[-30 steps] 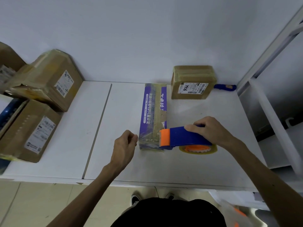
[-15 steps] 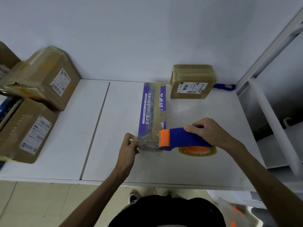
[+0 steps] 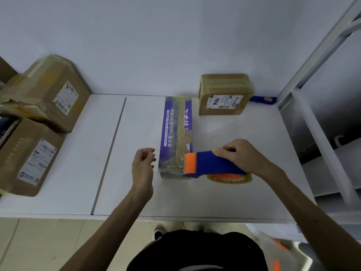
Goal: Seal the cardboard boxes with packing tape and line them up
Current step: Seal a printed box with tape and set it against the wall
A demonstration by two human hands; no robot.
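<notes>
The purple box point(image 3: 175, 133) lies flat near the middle of the desk point(image 3: 136, 192). Its long axis runs straight from me toward the wall, with the lettering printed along that line and a strip of brownish tape laid lengthwise down its top. Its near end faces me, and the orange mouth of the tape dispenser point(image 3: 213, 163) sits there against the near right corner. My right grip point(image 3: 242, 155) is clamped over the dispenser's blue body from above, and the tape roll point(image 3: 230, 178) sits low, close to the desk. My left grip point(image 3: 143, 163) hovers just beside the box's near left corner, fingers loosely curled, holding nothing I can make out and not touching the box. To do this step well, I judge I should plant the left on the box so it cannot slide, press the blade end down over the near edge, and tear cleanly so the tail lies flat. A small brown box point(image 3: 224, 94) stands against the wall, just right of the purple one's far end. At the desk's left end sit a far left box point(image 3: 48, 94) and a near left box point(image 3: 27, 155).
</notes>
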